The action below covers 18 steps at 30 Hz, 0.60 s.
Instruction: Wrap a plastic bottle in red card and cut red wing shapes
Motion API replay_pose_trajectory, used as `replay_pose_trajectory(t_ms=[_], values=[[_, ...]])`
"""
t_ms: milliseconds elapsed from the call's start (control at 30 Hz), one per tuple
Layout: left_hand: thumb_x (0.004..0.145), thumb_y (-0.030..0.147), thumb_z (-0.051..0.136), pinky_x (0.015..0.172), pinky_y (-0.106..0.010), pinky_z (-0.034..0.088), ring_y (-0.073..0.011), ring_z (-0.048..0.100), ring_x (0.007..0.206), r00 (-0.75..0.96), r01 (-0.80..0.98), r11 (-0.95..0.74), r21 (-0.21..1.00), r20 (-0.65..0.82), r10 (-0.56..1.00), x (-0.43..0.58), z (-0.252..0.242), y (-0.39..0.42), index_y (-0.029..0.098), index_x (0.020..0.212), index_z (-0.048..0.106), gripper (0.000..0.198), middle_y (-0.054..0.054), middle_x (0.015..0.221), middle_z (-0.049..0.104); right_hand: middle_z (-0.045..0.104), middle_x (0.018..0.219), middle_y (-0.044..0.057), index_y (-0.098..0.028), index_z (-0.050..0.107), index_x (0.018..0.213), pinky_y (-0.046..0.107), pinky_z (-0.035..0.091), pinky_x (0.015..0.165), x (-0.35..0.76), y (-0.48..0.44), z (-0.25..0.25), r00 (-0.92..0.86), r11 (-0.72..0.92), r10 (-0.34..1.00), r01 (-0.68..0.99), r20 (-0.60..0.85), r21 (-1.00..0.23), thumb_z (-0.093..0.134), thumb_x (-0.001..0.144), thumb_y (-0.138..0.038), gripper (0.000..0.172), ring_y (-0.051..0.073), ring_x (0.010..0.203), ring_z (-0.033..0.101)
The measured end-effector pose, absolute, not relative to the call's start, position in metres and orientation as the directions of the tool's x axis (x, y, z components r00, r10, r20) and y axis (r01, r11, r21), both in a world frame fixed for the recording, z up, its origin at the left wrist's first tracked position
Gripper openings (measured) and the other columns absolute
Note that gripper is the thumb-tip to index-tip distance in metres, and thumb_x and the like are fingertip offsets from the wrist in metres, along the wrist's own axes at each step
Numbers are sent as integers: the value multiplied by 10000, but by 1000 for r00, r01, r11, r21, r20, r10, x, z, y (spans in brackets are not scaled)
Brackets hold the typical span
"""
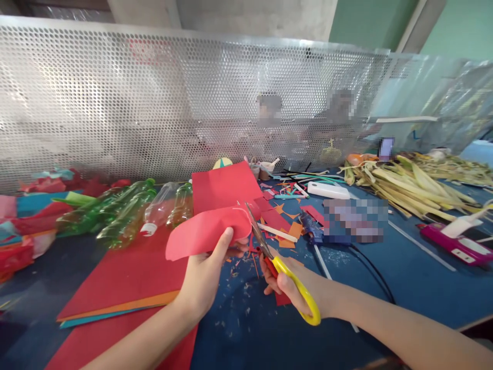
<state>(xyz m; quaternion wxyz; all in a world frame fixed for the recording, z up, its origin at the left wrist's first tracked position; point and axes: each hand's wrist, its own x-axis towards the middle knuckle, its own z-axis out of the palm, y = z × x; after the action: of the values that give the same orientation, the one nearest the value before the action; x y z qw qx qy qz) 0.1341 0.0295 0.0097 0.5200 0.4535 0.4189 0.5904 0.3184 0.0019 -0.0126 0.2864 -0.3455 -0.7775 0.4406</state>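
Observation:
A rounded piece of red paper (204, 232) is pinched in my left hand (215, 259), thumb on top and fingers beneath. My right hand (287, 282) grips a pair of scissors (296, 283) by its yellow handle. The blades meet the right end of the paper, where a thin curled sliver stands at the edge. Behind the paper lies a red sheet (225, 185). Under my left forearm are stacked red sheets (127, 277) with orange and blue ones below. Orange and red paper scraps (277, 221) are scattered beyond the scissors.
Green plastic bottles (127, 216) lie at left. A blue glue gun (311, 228) with its black cord, dried husks (408, 185) and a magenta power strip (458, 246) are at right. A perforated metal panel (115, 103) bounds the blue table (239, 334); people are behind it.

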Motion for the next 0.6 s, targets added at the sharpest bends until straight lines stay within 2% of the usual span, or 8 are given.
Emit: replay_pose_trajectory(t_ms=[100, 333, 600], values=[[715, 474, 735, 643, -318, 553, -229, 689, 688, -15, -231, -91, 969, 90, 996, 135, 10, 28, 153, 742, 679, 327, -61, 720, 730, 429, 716, -18, -206, 395, 949, 311, 468, 618, 318, 3, -16, -566, 358, 809, 263, 158, -896, 195, 842, -796, 631, 128, 559, 424], [718, 465, 745, 651, -305, 568, -217, 696, 677, -8, -247, -70, 966, 70, 997, 134, 7, 28, 157, 786, 681, 322, -38, 675, 729, 426, 745, -5, -199, 394, 952, 335, 480, 653, 319, 3, -15, -568, 339, 809, 243, 150, -909, 206, 857, -776, 614, 146, 606, 467], [681, 494, 760, 673, -343, 569, -258, 712, 695, -19, -224, -23, 974, 19, 1000, 135, 8, 27, 134, 798, 682, 387, -66, 665, 735, 401, 761, -4, -199, 388, 934, 353, 503, 663, 319, 3, -15, -568, 351, 806, 230, 168, -908, 198, 894, -728, 563, 146, 616, 481]])
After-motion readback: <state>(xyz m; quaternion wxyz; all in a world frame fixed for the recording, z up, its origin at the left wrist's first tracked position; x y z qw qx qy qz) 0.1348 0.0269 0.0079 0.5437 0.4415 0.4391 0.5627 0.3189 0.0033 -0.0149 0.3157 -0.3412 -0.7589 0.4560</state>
